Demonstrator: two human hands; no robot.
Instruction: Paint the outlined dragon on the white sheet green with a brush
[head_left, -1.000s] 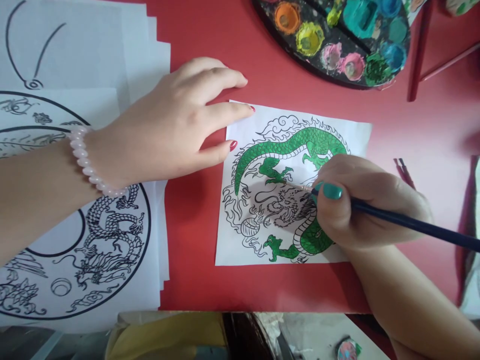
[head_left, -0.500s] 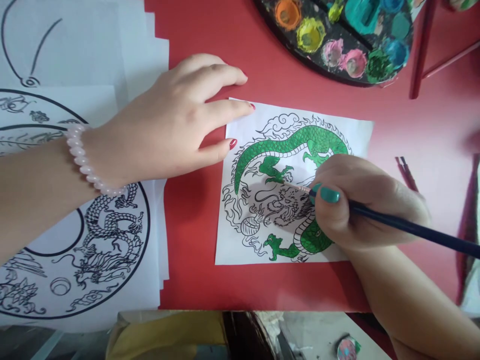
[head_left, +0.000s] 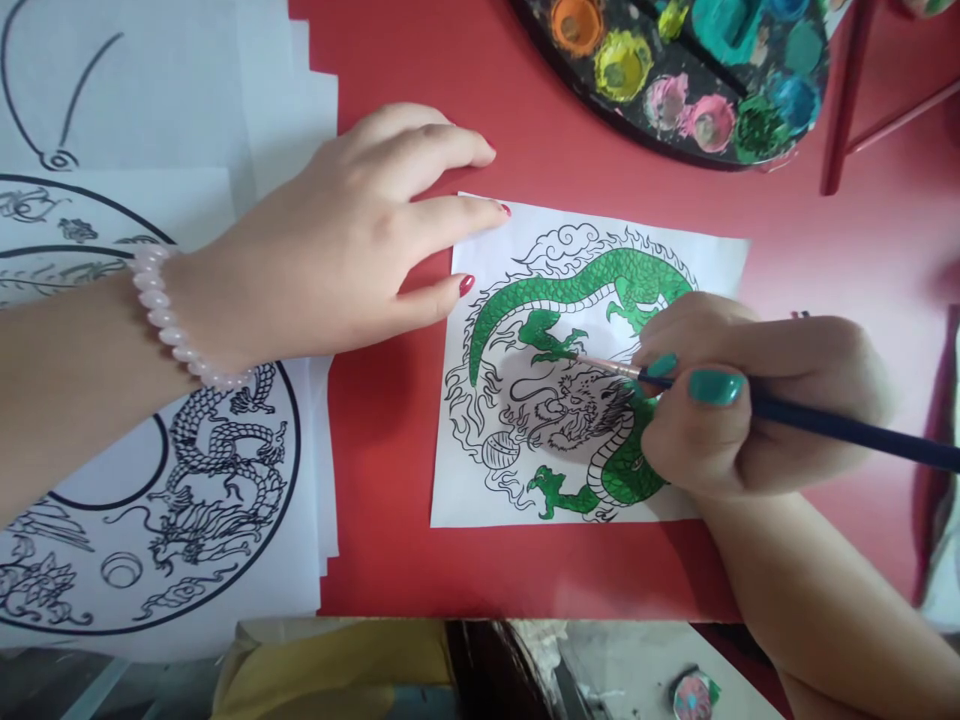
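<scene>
A white sheet with a printed dragon (head_left: 480, 500) lies on the red tabletop. Its body, tail and legs are painted green, while the head and the flames round it are black outline on white. My right hand (head_left: 772, 400) grips a thin dark blue paintbrush (head_left: 840, 430), its tip at the claws of an upper green leg. My left hand (head_left: 367, 230) lies with fingers spread, index fingertip and thumb tip on the sheet's left edge. A pale pink bead bracelet (head_left: 161, 318) circles that wrist. The sheet's right part is hidden behind my right hand.
A black paint palette (head_left: 637, 120) with several colour wells sits at the upper right, beside red sticks (head_left: 846, 110). Papers with black line drawings (head_left: 277, 560) are stacked under my left forearm. The red table's (head_left: 390, 570) near edge runs along the bottom.
My right hand has shifted slightly right and turned, and the brush tip has moved a little right along the claws. The left hand has stayed in place.
</scene>
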